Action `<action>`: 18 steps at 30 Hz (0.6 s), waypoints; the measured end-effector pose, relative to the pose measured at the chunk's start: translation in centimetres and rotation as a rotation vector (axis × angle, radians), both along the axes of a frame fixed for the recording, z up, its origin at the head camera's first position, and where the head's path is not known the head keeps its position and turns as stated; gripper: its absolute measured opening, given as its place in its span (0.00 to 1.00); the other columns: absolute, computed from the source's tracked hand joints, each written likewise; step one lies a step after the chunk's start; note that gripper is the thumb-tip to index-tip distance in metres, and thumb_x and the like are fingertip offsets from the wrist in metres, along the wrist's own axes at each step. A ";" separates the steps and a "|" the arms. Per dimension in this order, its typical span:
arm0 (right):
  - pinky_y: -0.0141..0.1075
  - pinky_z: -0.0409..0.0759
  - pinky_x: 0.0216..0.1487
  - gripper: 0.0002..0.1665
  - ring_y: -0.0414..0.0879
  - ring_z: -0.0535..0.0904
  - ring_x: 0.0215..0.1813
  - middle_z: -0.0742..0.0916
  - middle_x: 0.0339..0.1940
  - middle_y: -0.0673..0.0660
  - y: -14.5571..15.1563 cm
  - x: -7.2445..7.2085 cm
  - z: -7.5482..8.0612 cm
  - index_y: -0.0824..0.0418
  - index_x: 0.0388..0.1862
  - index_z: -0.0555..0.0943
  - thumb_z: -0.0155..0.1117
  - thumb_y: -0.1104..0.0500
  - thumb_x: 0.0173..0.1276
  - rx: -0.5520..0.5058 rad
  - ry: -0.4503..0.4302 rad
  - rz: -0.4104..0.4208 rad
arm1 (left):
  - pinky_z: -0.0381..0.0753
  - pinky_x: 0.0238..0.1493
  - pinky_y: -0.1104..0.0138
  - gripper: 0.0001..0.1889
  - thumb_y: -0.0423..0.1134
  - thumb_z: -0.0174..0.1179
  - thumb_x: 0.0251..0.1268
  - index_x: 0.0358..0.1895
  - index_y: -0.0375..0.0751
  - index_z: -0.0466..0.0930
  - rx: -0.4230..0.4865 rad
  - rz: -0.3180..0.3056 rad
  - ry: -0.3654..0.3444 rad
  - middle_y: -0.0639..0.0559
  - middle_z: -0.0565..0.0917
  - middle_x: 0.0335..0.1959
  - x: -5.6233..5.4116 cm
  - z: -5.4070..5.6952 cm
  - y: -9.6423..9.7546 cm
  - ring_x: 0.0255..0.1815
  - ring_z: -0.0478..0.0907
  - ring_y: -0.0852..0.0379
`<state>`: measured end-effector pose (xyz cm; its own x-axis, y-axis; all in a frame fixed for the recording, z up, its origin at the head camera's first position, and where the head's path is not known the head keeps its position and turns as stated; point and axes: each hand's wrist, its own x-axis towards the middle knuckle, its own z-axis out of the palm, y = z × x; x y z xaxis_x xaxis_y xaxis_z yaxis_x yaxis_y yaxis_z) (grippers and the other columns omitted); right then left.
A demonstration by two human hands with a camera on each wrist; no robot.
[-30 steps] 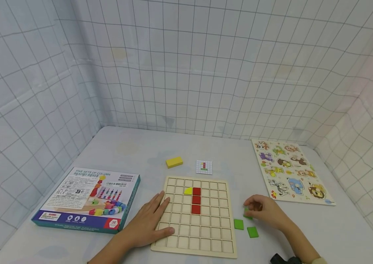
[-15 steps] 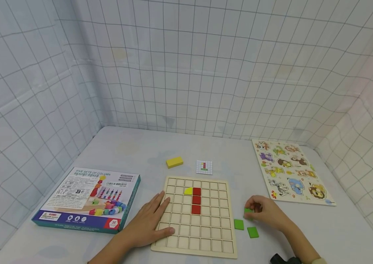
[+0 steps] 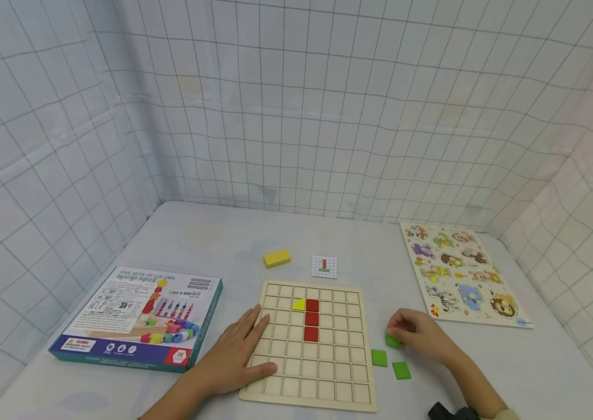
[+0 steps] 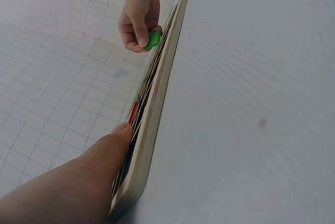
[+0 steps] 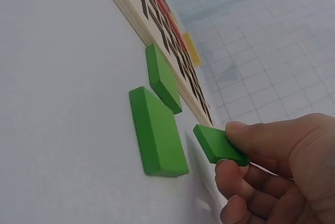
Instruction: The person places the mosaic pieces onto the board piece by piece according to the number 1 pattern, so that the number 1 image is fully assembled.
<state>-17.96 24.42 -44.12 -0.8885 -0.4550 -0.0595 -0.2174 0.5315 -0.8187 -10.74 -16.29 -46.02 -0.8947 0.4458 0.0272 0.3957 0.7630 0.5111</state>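
Observation:
My right hand (image 3: 419, 335) pinches a green square tile (image 5: 217, 144) between thumb and fingers, to the right of the wooden grid board (image 3: 323, 370). Two more green tiles lie on the table: one tile (image 3: 379, 357) beside the board's right edge, another tile (image 3: 401, 370) a bit nearer to me. With fingers spread, my left hand (image 3: 233, 353) rests on the board's left side, its thumb over the lower left squares. In the board sit a column of red tiles (image 3: 311, 319) and, left of the top one, a yellow piece (image 3: 299, 304) with a slanted side.
A small pattern card (image 3: 324, 266) and a yellow block (image 3: 277, 259) lie beyond the board. On the left is a boxed bead set (image 3: 136, 318). An animal puzzle board (image 3: 464, 274) lies at the right. Grid-patterned cloth walls (image 3: 328, 116) enclose the table.
The green tile in my right hand has turned in the fingers, with its visible part shifting slightly. The left hand and the pieces on the board have stayed put.

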 end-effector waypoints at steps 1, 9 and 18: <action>0.33 0.75 0.26 0.08 0.42 0.75 0.25 0.80 0.25 0.54 -0.1 -0.1 0.0 0.63 0.36 0.79 0.64 0.58 0.70 -0.001 0.004 0.001 | 0.51 0.68 0.39 0.49 0.68 0.52 0.65 0.77 0.36 0.52 0.000 0.000 0.000 0.38 0.45 0.79 0.0 0.0 0.0 0.78 0.41 0.38; 0.33 0.75 0.26 0.08 0.43 0.75 0.24 0.80 0.26 0.54 -1.7 -0.6 0.4 0.62 0.37 0.80 0.65 0.57 0.69 -0.003 0.020 0.004 | 0.50 0.68 0.39 0.49 0.69 0.51 0.65 0.77 0.37 0.51 -0.002 -0.002 -0.011 0.39 0.45 0.79 0.0 -0.1 0.0 0.78 0.41 0.39; 0.33 0.75 0.26 0.07 0.43 0.76 0.25 0.81 0.27 0.55 -3.3 -1.0 0.6 0.62 0.37 0.80 0.64 0.58 0.70 -0.031 0.026 0.050 | 0.50 0.68 0.38 0.49 0.69 0.51 0.64 0.77 0.37 0.51 0.002 0.002 -0.012 0.39 0.44 0.79 -0.1 -0.2 0.0 0.78 0.40 0.39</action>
